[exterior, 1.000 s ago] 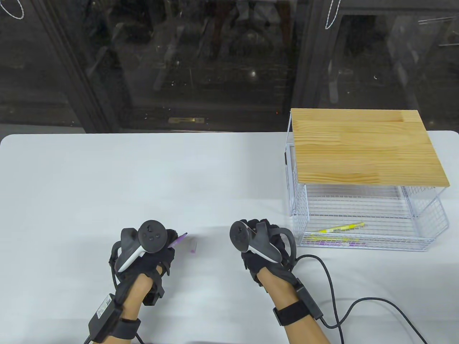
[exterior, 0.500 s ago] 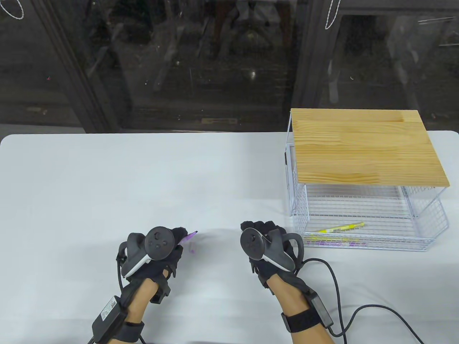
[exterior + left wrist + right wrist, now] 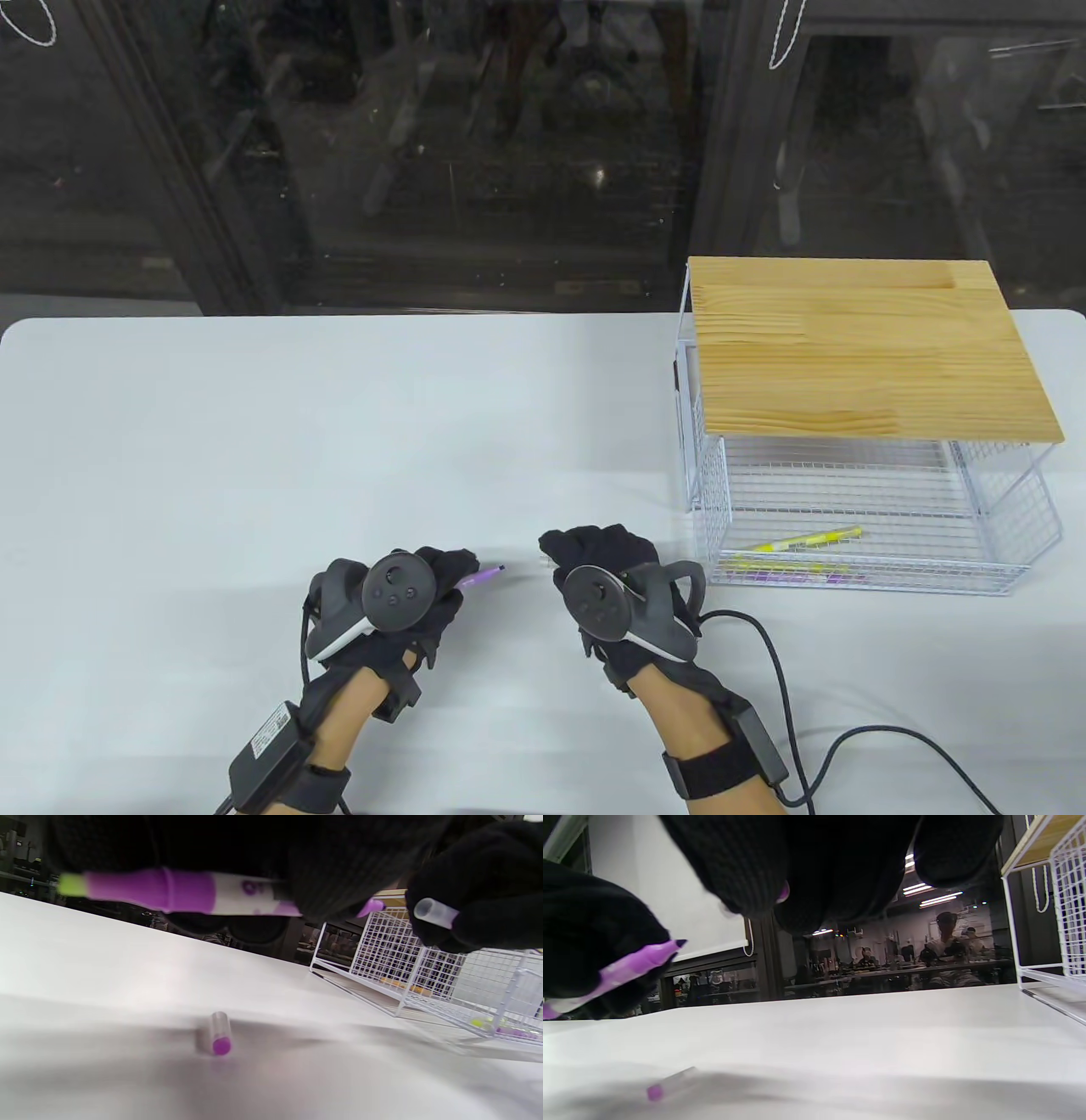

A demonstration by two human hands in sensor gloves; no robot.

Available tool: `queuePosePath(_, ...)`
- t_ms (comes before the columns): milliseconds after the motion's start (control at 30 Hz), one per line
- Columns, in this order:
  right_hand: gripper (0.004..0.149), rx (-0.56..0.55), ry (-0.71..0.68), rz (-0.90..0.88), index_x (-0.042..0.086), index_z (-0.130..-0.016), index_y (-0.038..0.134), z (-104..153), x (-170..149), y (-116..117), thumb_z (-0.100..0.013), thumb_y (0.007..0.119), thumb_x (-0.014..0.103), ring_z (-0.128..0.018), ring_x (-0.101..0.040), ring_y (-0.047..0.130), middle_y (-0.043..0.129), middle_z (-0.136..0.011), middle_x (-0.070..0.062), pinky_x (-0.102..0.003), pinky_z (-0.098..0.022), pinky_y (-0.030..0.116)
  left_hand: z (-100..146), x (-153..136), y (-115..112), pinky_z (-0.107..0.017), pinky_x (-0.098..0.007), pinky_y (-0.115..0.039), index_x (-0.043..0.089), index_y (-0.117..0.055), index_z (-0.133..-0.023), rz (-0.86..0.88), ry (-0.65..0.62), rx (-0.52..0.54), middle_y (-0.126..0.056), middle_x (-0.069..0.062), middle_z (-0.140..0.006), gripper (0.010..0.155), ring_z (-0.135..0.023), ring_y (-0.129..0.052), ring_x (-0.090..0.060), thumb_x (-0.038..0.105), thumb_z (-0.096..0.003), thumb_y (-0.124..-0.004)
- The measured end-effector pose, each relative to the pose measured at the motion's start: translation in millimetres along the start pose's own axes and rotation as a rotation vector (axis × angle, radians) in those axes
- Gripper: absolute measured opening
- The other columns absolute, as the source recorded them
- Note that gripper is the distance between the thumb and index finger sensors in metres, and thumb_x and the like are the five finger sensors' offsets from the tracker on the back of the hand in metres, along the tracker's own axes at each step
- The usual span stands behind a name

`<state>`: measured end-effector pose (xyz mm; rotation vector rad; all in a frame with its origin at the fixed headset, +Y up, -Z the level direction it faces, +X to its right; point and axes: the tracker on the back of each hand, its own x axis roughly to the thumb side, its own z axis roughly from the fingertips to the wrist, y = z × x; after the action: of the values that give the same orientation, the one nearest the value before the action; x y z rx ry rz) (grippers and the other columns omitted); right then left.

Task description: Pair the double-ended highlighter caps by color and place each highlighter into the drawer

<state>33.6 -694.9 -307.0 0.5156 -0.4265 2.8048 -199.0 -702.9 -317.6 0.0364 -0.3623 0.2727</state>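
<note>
Though half buried in the glove, plainly gripped: purple highlighter (image 3: 169,891), clamped in the curled fingers of the left hand (image 3: 424,611), roughly level and clear of the white table (image 3: 339,424). Bare purple tip (image 3: 490,573) poking out towards the right hand (image 3: 607,564), close to it but not touching. Opposite end yellow-green in the left wrist view, too blurred to say whether cap or nib.

Pinched in the right hand's curled fingers: clear cap (image 3: 435,913), open mouth facing the bare tip, with a spot of purple showing between the fingers in the right wrist view. Not yet on the pen.

Lying loose on the table below the two hands: second clear cap (image 3: 216,1033) with a purple end, on its side. Hidden from the table view.

Off to the right, well apart from both hands: wire drawer (image 3: 857,586), pulled out from under a wooden top (image 3: 865,348). Inside, near the front wall, a yellow highlighter (image 3: 810,538) lying at a slant, and just in front of it a few more highlighters (image 3: 797,570) in yellow and purple, number hard to count through the mesh.

Trailing from the right wrist across the table: black cable (image 3: 789,671). Behind the table, dark glass.
</note>
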Motion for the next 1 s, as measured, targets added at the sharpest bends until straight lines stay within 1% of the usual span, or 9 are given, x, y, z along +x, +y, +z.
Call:
queuePosePath(233, 0.048, 0.012, -0.037, 0.012, 0.032, -0.089, 0.079, 1.4, 9.2, 4.9, -0.042, 0.087, 0.031, -0.072, -0.028, 0.089, 0.088, -0.087, 0.002, -0.054, -0.059, 0.072, -0.4, 4.9, -3.3, -0.046, -0.058, -0.080, 0.032, -0.082, -0.091, 0.004, -0.035, -0.008, -0.094, -0.001, -0.085, 0.051, -0.067, -0.094, -0.032, 0.034, -0.0405, -0.087)
queuePosePath(667, 0.048, 0.034, -0.074, -0.014, 0.032, -0.089, 0.080, 2.3, 13.4, 8.3, -0.042, 0.087, 0.031, -0.073, -0.027, 0.089, 0.089, -0.087, 0.003, -0.054, -0.060, 0.072, -0.2, 12.4, -8.0, -0.046, -0.058, -0.081, 0.032, -0.082, -0.091, 0.009, -0.079, -0.015, -0.094, -0.001, -0.085, 0.051, -0.067, -0.094, -0.032, 0.035, -0.0406, -0.087)
queuePosePath(900, 0.048, 0.042, -0.098, -0.037, 0.032, -0.089, 0.081, 2.6, 15.5, 9.4, -0.041, 0.087, 0.031, -0.073, -0.027, 0.090, 0.090, -0.087, 0.003, -0.054, -0.060, 0.072, -0.9, 13.6, -9.9, -0.047, -0.059, -0.080, 0.030, -0.082, -0.091, 0.031, -0.117, -0.005, -0.093, -0.001, -0.085, 0.051, -0.068, -0.093, -0.031, 0.034, -0.0406, -0.086)
queuePosePath(1000, 0.048, 0.038, -0.101, -0.037, 0.032, -0.088, 0.081, 2.7, 15.2, 9.2, -0.041, 0.088, 0.031, -0.072, -0.027, 0.090, 0.091, -0.086, 0.003, -0.054, -0.060, 0.072, -0.7, 12.1, -9.7, -0.048, -0.059, -0.080, 0.031, -0.083, -0.091, 0.038, -0.134, 0.022, -0.093, -0.001, -0.086, 0.050, -0.070, -0.093, -0.030, 0.034, -0.0406, -0.086)
